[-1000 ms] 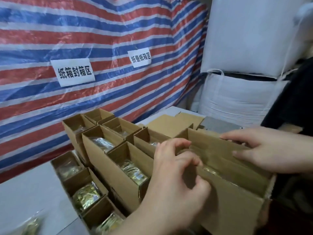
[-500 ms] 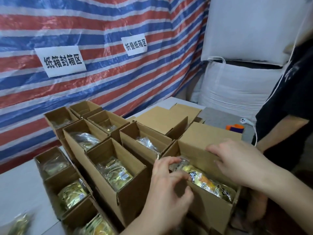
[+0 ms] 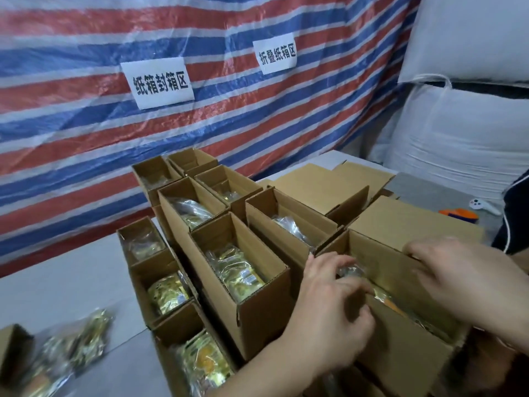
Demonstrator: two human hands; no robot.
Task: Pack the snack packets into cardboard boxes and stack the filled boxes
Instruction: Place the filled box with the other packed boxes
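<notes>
While both hands (image 3: 400, 293) grip it, box (image 3: 406, 348) holds packets (image 3: 385, 296)

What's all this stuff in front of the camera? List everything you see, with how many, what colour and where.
Open cardboard boxes: about ten, brown, packed close together on the table, most holding packets.
Box being handled: one, brown, nearest, at right.
Closed boxes: at least three, brown, behind the open ones.
Loose snack packets: a small blurred pile, gold in clear wrap, on the table at lower left.
Table: one, grey-white.
Tarp: one, red, white and blue stripes, behind the table.
Paper signs: two, white, on the tarp.
White sacks: two, stacked at right.
Left hand: at the box's near wall.
Right hand: on its far flap.
</notes>
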